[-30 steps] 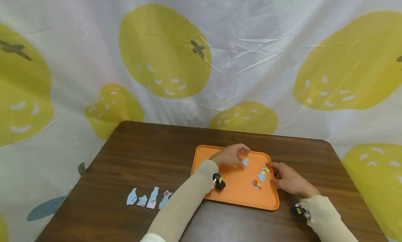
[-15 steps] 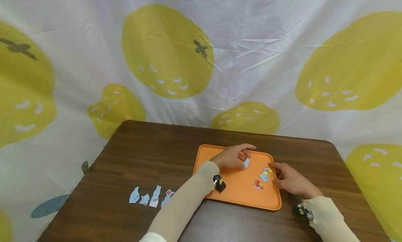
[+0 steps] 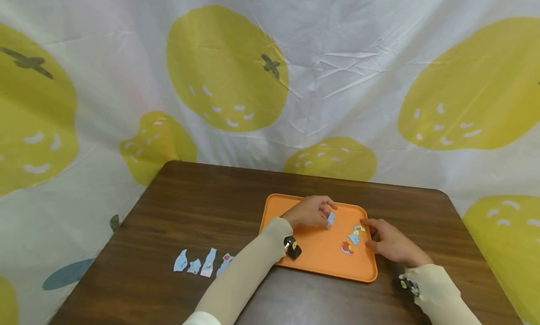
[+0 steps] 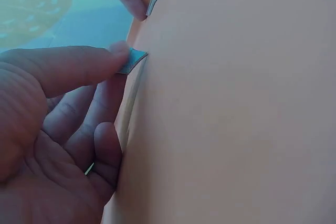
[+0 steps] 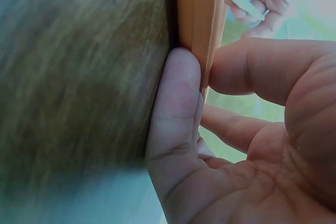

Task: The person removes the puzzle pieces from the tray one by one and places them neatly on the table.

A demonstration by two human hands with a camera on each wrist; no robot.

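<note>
Over the far part of an orange tray (image 3: 303,254), my left hand (image 3: 311,211) pinches a small light-blue puzzle piece (image 4: 133,60) between thumb and fingers. The left wrist view shows the piece thin and tilted, close to the tray's surface. My right hand (image 3: 392,240) holds the tray's right edge, its fingertips at the lip and outer wall (image 5: 202,19). Just inside that edge lie a blue piece with a yellow-marked one (image 3: 354,237), close together. Nearer to me is a red and white piece (image 3: 347,248).
Several pale-blue, irregular pieces (image 3: 206,264) lie in a row on the brown table (image 3: 202,212), left of the tray; my left forearm (image 3: 249,268) covers part of the row's right end. A lemon-print curtain (image 3: 337,104) hangs behind the table.
My left hand's extended fingers have drawn in toward the palm, and the piece has turned slightly in the pinch. The right hand keeps its place at the tray's edge.
</note>
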